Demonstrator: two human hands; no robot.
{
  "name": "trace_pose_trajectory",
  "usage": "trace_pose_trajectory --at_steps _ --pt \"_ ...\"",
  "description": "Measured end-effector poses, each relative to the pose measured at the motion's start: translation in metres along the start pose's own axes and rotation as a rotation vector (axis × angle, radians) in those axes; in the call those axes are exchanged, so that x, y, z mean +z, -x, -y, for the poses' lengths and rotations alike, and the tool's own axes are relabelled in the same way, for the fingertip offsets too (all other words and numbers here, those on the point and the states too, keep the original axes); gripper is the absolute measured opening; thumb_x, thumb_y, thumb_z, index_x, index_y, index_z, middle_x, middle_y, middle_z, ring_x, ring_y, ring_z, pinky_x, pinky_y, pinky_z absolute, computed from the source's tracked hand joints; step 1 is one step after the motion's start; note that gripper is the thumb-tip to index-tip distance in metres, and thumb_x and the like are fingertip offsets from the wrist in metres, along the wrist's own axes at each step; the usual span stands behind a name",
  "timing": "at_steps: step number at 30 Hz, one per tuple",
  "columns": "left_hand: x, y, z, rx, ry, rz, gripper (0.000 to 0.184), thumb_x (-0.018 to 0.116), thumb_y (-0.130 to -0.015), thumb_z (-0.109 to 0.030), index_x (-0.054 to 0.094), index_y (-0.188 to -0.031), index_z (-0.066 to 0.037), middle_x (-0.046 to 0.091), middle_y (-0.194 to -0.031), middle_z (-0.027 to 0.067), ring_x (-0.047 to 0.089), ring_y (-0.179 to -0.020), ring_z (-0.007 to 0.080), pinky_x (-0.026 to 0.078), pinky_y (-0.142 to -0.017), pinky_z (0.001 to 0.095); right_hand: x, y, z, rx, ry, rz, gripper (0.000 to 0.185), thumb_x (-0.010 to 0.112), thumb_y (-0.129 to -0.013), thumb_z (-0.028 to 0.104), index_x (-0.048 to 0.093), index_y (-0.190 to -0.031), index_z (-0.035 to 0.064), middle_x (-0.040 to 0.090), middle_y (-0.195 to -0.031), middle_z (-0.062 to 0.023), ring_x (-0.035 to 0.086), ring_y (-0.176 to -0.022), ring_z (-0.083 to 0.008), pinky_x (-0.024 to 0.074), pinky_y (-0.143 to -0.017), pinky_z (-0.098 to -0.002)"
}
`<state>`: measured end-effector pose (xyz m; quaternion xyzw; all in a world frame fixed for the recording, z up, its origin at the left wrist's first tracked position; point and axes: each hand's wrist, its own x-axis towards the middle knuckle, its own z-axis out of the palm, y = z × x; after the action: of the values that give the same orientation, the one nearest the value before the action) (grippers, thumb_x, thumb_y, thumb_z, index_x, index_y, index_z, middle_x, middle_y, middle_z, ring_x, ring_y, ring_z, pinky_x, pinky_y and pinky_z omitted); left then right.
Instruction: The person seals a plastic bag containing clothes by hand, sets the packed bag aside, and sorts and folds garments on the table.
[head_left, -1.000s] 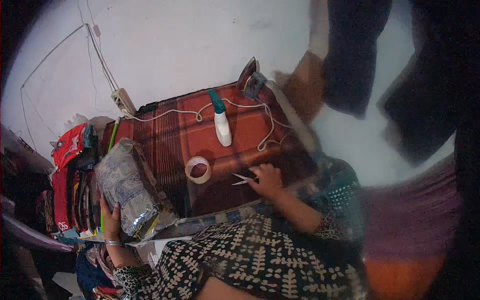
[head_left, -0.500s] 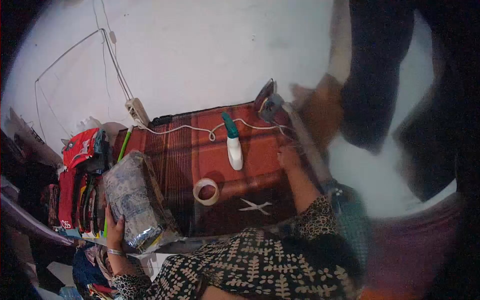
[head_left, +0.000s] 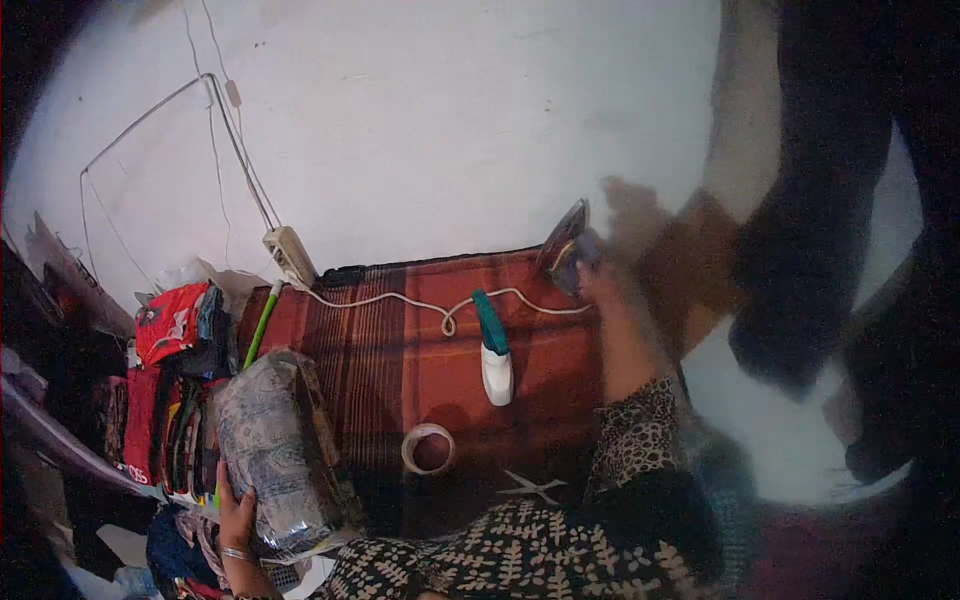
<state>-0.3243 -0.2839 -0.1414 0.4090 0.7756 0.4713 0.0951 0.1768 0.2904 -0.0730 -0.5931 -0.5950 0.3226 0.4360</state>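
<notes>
My left hand (head_left: 237,520) is at the left edge of a clear plastic package of folded patterned cloth (head_left: 275,440), thumb and fingers against its side. The package lies at the left of the striped red-brown cloth (head_left: 545,400). My right hand (head_left: 603,285) reaches to the far right, at the handle of an iron (head_left: 568,250) standing on its heel. Its fingers are dim and blurred, so I cannot make out whether they close on the handle. Between my hands lie a white bottle with a green top (head_left: 493,350), a roll of tape (head_left: 428,449) and scissors (head_left: 532,487).
A white cord (head_left: 390,296) runs across the cloth from a power strip (head_left: 288,255) towards the iron. Left of the package are a green stick (head_left: 262,328) and stacked folded clothes (head_left: 170,320). A white wall (head_left: 450,130) rises behind.
My right hand has moved away from me, up to the iron. My left hand stays on the package. The view has shifted, so everything sits lower in it.
</notes>
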Motion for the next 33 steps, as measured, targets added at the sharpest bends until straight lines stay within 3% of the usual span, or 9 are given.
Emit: trace_pose_trajectory --at_steps 8,12,14,17,20,22,29,30,33 --pt "-0.002 0.001 -0.032 0.02 0.083 0.028 0.081 0.058 -0.078 -0.012 0.02 -0.149 -0.001 0.027 -0.152 0.019 0.024 -0.14 0.0283 0.015 -0.114 0.0354 0.057 -0.039 -0.001 -0.236 0.327 -0.285 0.071 0.062 -0.088 0.041 0.037 -0.134 -0.0074 0.064 -0.103 -0.0244 0.069 -0.083 -0.0316 0.056 -0.072 -0.0413" --pt "0.002 -0.01 -0.027 0.004 -0.049 0.019 0.081 0.058 -0.078 -0.011 0.021 -0.149 -0.001 0.027 -0.152 0.0178 0.025 -0.14 0.0273 0.015 -0.114 0.0351 0.068 -0.018 0.01 -0.089 -0.107 -0.183 0.064 0.061 -0.088 0.039 0.042 -0.131 -0.0044 0.064 -0.102 -0.027 0.066 -0.093 -0.0372 0.0522 -0.081 -0.0455" --pt "0.007 -0.007 -0.029 0.001 -0.064 -0.005 0.081 0.058 -0.078 -0.012 0.021 -0.149 -0.001 0.027 -0.151 0.0171 0.026 -0.139 0.027 0.015 -0.114 0.0344 0.07 -0.005 -0.011 -0.243 -0.062 -0.255 0.056 0.061 -0.087 0.039 0.049 -0.124 -0.0008 0.063 -0.104 -0.0262 0.064 -0.096 -0.0389 0.0499 -0.084 -0.0476" --pt "0.009 -0.009 -0.02 0.049 0.01 -0.012 0.081 0.058 -0.078 -0.013 0.022 -0.149 -0.001 0.028 -0.151 0.0172 0.026 -0.139 0.027 0.015 -0.114 0.0344 0.04 0.083 0.0 -0.179 0.269 0.215 0.045 0.061 -0.087 0.04 0.061 -0.111 0.0024 0.059 -0.12 -0.0211 0.06 -0.105 -0.0398 0.0469 -0.09 -0.0491" --pt "0.006 -0.009 -0.024 0.048 0.002 0.011 0.08 0.058 -0.078 -0.013 0.022 -0.148 -0.001 0.027 -0.151 0.0171 0.026 -0.139 0.0267 0.015 -0.114 0.0346 0.027 0.147 -0.043 -0.254 0.542 0.322 0.036 0.062 -0.086 0.035 0.065 -0.102 0.0029 0.059 -0.117 -0.02 0.058 -0.103 -0.0411 0.0463 -0.09 -0.0482" --pt "0.005 -0.011 -0.02 0.046 0.067 0.017 0.08 0.059 -0.078 -0.014 0.022 -0.149 -0.001 0.027 -0.151 0.017 0.026 -0.139 0.0266 0.016 -0.114 0.0347 -0.006 0.163 -0.06 -0.59 0.884 0.192 0.033 0.062 -0.085 0.031 0.064 -0.104 0.0037 0.06 -0.105 -0.02 0.056 -0.102 -0.0396 0.0462 -0.09 -0.0474" --pt "0.001 -0.01 -0.024 -0.005 0.115 0.012 0.081 0.06 -0.08 -0.014 0.021 -0.149 -0.002 0.026 -0.152 0.017 0.025 -0.14 0.0268 0.015 -0.114 0.0354 -0.071 0.033 -0.154 -0.526 0.975 -0.154 0.034 0.059 -0.088 0.025 0.062 -0.112 0.0005 0.059 -0.113 -0.0236 0.057 -0.107 -0.0367 0.0469 -0.089 -0.0463" --pt "0.0 -0.011 -0.026 -0.011 0.038 0.007 0.081 0.06 -0.079 -0.013 0.021 -0.149 -0.002 0.026 -0.152 0.017 0.025 -0.14 0.0269 0.015 -0.114 0.0355 -0.072 0.019 -0.152 -0.345 0.764 -0.122 0.037 0.059 -0.089 0.026 0.061 -0.115 0.0005 0.059 -0.115 -0.0237 0.058 -0.108 -0.0363 0.0469 -0.09 -0.0456" --pt "0.001 -0.01 -0.028 -0.008 0.057 0.015 0.08 0.06 -0.079 -0.013 0.022 -0.149 -0.002 0.027 -0.152 0.0171 0.025 -0.14 0.0274 0.016 -0.114 0.0355 -0.051 0.079 -0.022 -0.088 0.587 0.059 0.045 0.061 -0.088 0.03 0.058 -0.122 0.0012 0.06 -0.117 -0.0221 0.059 -0.108 -0.0356 0.0458 -0.094 -0.0435"
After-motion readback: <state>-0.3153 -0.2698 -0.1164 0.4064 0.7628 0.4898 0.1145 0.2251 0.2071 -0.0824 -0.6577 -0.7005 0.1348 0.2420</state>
